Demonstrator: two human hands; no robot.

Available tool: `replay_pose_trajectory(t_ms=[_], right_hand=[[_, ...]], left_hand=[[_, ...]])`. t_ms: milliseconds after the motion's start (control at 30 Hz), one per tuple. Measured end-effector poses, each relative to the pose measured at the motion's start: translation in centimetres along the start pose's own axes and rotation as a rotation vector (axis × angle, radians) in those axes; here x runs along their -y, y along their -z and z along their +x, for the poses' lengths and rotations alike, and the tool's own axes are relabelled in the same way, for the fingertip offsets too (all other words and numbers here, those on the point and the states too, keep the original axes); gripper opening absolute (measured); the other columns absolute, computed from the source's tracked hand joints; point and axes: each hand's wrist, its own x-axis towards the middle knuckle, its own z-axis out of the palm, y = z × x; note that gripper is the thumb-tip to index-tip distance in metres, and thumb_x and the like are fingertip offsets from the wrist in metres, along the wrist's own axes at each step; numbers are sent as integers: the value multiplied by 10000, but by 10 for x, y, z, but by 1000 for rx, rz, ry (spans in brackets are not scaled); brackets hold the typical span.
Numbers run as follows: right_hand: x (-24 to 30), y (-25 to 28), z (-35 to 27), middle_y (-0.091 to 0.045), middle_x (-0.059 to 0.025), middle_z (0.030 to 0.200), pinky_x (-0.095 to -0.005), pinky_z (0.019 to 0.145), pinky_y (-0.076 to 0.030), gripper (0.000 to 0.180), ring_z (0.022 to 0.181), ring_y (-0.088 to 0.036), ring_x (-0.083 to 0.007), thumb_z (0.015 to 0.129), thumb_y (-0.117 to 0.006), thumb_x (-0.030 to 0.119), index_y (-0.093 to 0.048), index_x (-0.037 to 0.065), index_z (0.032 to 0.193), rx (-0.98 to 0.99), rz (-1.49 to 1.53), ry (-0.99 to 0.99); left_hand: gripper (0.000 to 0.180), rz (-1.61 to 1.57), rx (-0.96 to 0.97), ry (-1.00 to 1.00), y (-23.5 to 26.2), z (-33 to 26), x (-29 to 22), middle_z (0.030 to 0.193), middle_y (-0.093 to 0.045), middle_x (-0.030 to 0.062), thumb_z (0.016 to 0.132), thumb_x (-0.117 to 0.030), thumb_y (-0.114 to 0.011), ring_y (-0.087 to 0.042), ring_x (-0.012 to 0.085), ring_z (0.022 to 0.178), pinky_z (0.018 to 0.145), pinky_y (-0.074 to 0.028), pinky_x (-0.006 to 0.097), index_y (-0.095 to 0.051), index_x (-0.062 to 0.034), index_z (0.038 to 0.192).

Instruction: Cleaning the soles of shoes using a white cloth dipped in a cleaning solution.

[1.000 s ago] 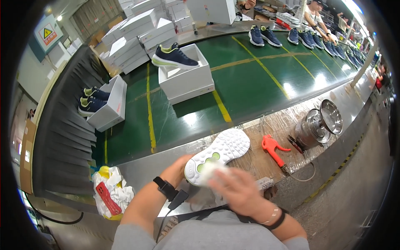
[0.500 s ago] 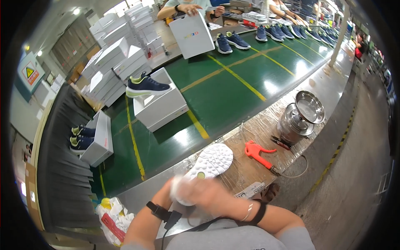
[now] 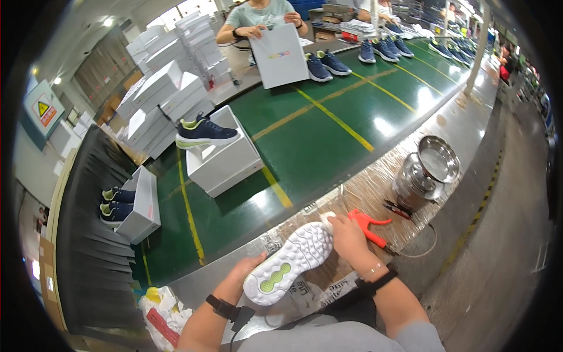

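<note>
A sneaker [image 3: 291,263] with a white studded sole and a green patch near the heel is turned sole up over the bench in front of me. My left hand [image 3: 248,270] grips its side by the heel, with some fingers hidden beneath the shoe. At the toe end, my right hand [image 3: 347,236] is closed on a small white cloth [image 3: 328,219], pressed to the sole's edge. Just beyond my right hand lies a red air blow gun [image 3: 370,227], its hose running off the bench.
A metal pump can [image 3: 417,182] with a dish top stands right on the film-covered bench [image 3: 375,182]. On the green conveyor [image 3: 316,141], a white shoebox [image 3: 226,167] bears a navy sneaker [image 3: 205,132]; another box [image 3: 143,205] sits left. Across it, a person holds a white box [image 3: 281,58].
My right hand has moved with the cloth from the heel to the toe. My left hand now shows at the shoe's side. The person opposite has shifted the white box slightly right.
</note>
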Motion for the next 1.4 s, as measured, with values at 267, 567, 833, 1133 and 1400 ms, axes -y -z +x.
replay_pose_trajectory(t_ms=[267,567,833,1133,1400], right_hand=[[-4,16,-34,-571,-177,1077,-374,871,-411,284,1000,-545,-322,837,-473,24,-548,2,1110,-11,601,-89],[21,16,-16,-570,-161,1089,-342,898,-406,297,1031,-542,-282,822,-484,-9,-547,-15,1112,48,586,-21],[-2,15,-14,-516,-130,1172,-308,952,-356,280,1119,-477,-216,923,-420,41,-488,-35,1184,106,549,-90],[4,9,9,-494,-126,1200,-305,971,-341,285,1133,-463,-212,932,-409,53,-476,-38,1193,177,652,-165],[1,3,22,-488,-123,1218,-325,988,-328,307,1164,-443,-218,927,-429,75,-474,-18,1215,256,698,-259]], left_hand=[[171,351,-118,-756,31,-79,-155,717,-601,13,809,-176,-661,-536,72,606,559,-451,234,-576,-31,772],[153,2153,-992,-1157,42,-51,-301,789,-636,83,702,-186,-674,-476,251,1029,1011,-236,378,-645,-81,810],[133,2482,-828,-675,60,46,-317,781,-655,58,726,-268,-645,-606,219,853,895,-374,367,-682,-153,783],[197,1693,-987,-870,42,76,-403,899,-646,161,746,-219,-603,-608,322,889,770,-484,401,-677,-66,847],[364,1865,-1010,-168,53,132,-416,1159,-596,129,680,-112,-632,-524,283,1138,983,-337,423,-656,-57,1039]])
